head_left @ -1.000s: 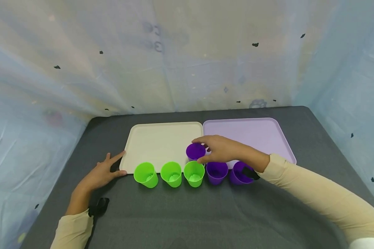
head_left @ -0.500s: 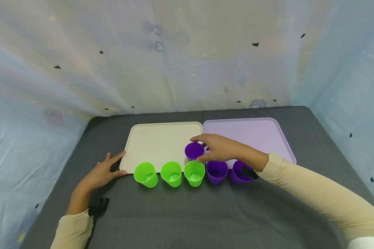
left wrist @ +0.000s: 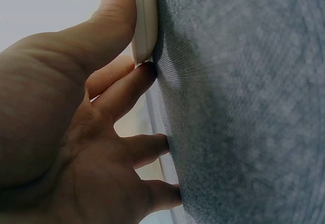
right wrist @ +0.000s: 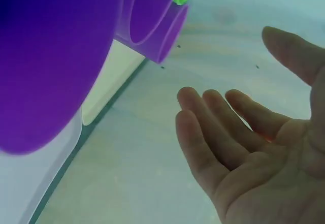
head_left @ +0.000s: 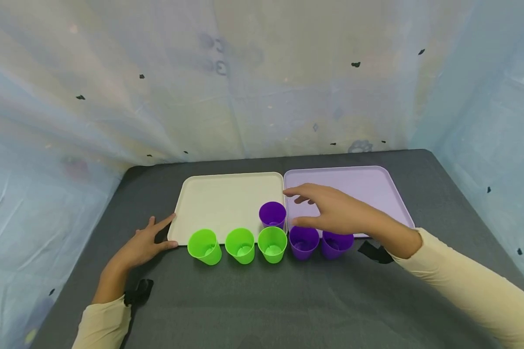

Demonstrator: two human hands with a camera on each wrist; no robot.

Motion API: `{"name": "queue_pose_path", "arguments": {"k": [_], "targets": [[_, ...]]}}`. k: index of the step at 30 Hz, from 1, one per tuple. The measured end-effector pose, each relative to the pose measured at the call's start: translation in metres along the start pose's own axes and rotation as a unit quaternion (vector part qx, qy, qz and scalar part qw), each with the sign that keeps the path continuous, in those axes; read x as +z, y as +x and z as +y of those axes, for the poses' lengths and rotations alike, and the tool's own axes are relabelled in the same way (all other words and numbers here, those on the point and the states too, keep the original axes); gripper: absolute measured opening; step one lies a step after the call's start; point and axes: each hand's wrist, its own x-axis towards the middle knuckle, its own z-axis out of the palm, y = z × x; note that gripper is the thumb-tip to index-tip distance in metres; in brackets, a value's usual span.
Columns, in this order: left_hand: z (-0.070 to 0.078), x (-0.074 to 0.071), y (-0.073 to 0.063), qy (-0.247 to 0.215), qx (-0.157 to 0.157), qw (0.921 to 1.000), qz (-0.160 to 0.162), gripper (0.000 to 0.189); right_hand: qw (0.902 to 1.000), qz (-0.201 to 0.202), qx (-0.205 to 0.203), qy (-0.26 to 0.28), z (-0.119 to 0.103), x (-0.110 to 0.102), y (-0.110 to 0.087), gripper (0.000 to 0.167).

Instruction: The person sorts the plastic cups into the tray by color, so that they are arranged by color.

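So the right hand (head_left: 338, 211) isn't holding anything, thumb and fingers pretty wide apart over the lilac tray (head_left: 367, 186), while one purple cup (head_left: 272, 213) sits upright in the near right corner of the cream tray (head_left: 222, 198). Left hand (head_left: 139, 247) has its fingers spread too, with the thumb and a finger touching the cream tray's left edge. Three green cups (head_left: 240, 245) and two more purple cups (head_left: 303, 242) stand in a row along the near side of the trays, on the dark cloth (head_left: 244, 305).
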Motion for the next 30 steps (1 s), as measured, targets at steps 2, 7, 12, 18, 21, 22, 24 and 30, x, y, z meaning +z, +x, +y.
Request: {"name": "queue_pose_path", "arguments": {"k": [2,7,12,18,21,22,24,30], "targets": [[0.000,0.000,0.000,-0.002,-0.001,1.0000,-0.001,0.095,0.9999,0.010,0.008,0.000,0.002,0.000,-0.012,0.066],[0.001,-0.002,0.001,0.001,0.001,1.0000,-0.002,0.095,0.9982,0.047,0.034,0.014,0.012,0.002,-0.045,0.065],[0.002,-0.003,0.003,0.007,0.006,0.9999,-0.004,0.095,0.9933,0.081,0.063,0.054,0.018,0.009,-0.079,0.061],[-0.002,-0.005,0.003,0.012,0.006,0.9999,-0.005,0.095,0.9875,0.113,0.095,0.054,0.029,0.017,-0.110,0.064],[-0.002,-0.006,0.002,0.018,0.005,0.9998,-0.005,0.095,0.9867,0.121,0.099,0.046,0.035,0.017,-0.114,0.065],[-0.002,-0.007,0.001,0.019,0.005,0.9998,-0.005,0.095,0.9871,0.119,0.098,0.041,0.036,0.018,-0.113,0.066],[-0.002,-0.008,-0.002,0.020,0.005,0.9998,-0.003,0.095,0.9886,0.114,0.088,0.043,0.038,0.020,-0.108,0.068],[-0.006,-0.003,-0.007,0.013,0.003,0.9999,0.004,0.093,0.9922,0.085,0.066,0.062,0.046,0.030,-0.091,0.079]]}}
